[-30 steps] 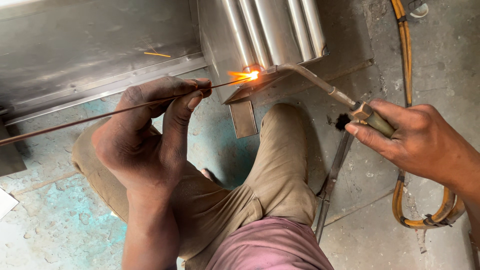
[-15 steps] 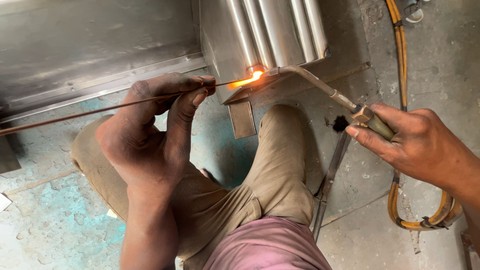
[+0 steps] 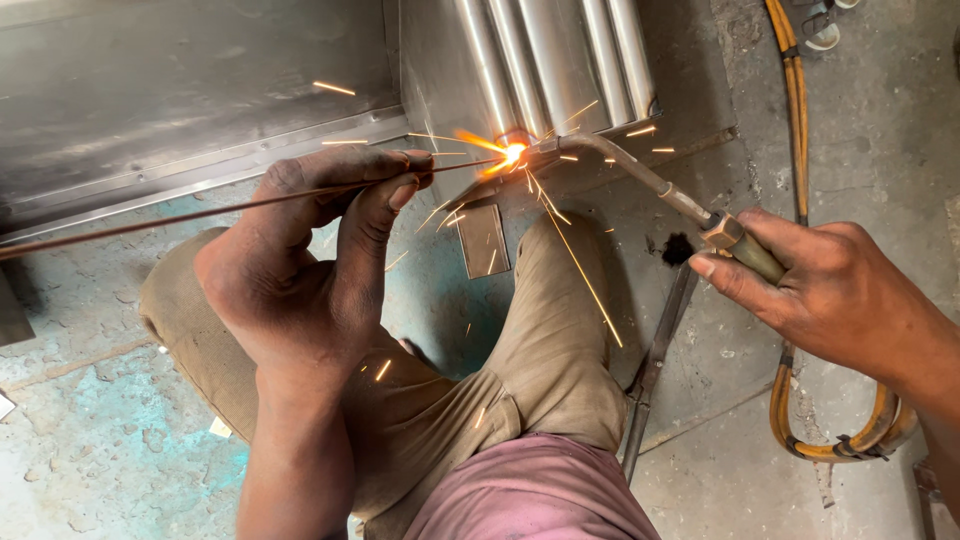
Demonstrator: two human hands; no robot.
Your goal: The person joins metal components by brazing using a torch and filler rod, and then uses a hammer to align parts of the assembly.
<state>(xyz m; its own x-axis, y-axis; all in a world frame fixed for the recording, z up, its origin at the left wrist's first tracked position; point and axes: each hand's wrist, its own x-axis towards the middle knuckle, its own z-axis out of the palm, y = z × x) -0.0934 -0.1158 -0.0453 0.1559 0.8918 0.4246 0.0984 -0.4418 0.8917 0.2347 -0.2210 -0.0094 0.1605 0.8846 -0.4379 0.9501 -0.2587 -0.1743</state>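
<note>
My left hand (image 3: 310, 270) pinches a thin filler rod (image 3: 180, 215) between thumb and fingers; the rod runs from the left edge to a bright flame (image 3: 512, 152). My right hand (image 3: 830, 290) grips the handle of a gas torch (image 3: 640, 175), whose bent metal neck reaches left to the same glowing spot. The flame sits at the lower end of several shiny metal tubes (image 3: 550, 60) fixed to a steel panel (image 3: 440, 90). Sparks fly down and outward from the spot.
A large steel sheet (image 3: 180, 90) leans at the upper left. Orange hoses (image 3: 795, 120) run down the right side and loop near my right wrist. My bent knees in khaki trousers (image 3: 540, 340) fill the middle. A metal bar (image 3: 655, 370) lies on the concrete floor.
The flame has turned into a burst of sparks flying from the joint. Both hands hold nearly the same places, with the rod tip still at the flame.
</note>
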